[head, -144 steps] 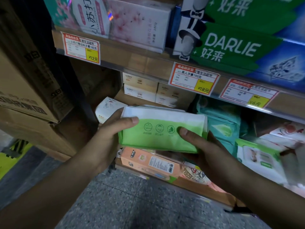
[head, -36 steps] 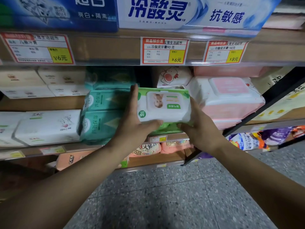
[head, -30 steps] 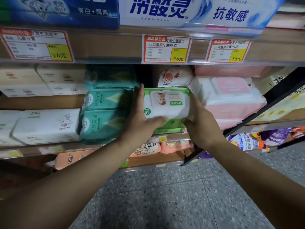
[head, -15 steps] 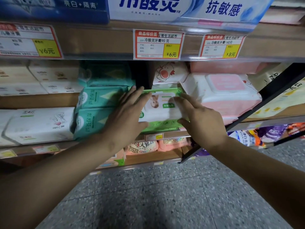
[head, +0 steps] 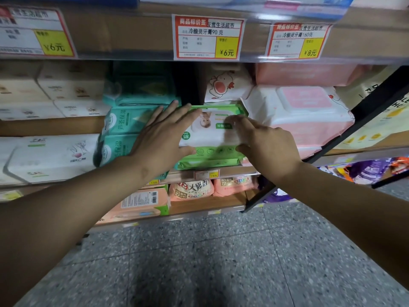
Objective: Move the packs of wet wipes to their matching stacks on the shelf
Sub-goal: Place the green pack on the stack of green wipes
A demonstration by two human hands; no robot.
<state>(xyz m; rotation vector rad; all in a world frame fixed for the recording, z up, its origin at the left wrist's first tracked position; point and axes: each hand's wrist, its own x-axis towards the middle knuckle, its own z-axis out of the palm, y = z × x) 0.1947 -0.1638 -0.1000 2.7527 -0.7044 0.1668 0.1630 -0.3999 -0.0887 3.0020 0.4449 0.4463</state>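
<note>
A green and white wet wipes pack [head: 212,134] with a baby picture lies on top of a matching green pack [head: 210,159] on the middle shelf [head: 232,172]. My left hand [head: 161,138] covers the pack's left end, fingers spread over its top and thumb under its front edge. On the right end rests my right hand [head: 265,142], with its fingers on the lid and its thumb at the front. The stack sits between teal packs [head: 126,122] on the left and pink packs [head: 309,116] on the right. A white pack with a chick drawing [head: 225,87] stands behind.
The upper shelf edge with price tags [head: 208,36] hangs just above the stack. A black slanted shelf bracket [head: 363,120] runs down at the right. White tissue packs [head: 51,156] fill the left. Peach packs [head: 190,191] lie on the lower shelf above the speckled floor.
Both hands carried the green and white pack in from the front and set it on the matching green pack. My fingers have since slid onto its top and pushed it deeper.
</note>
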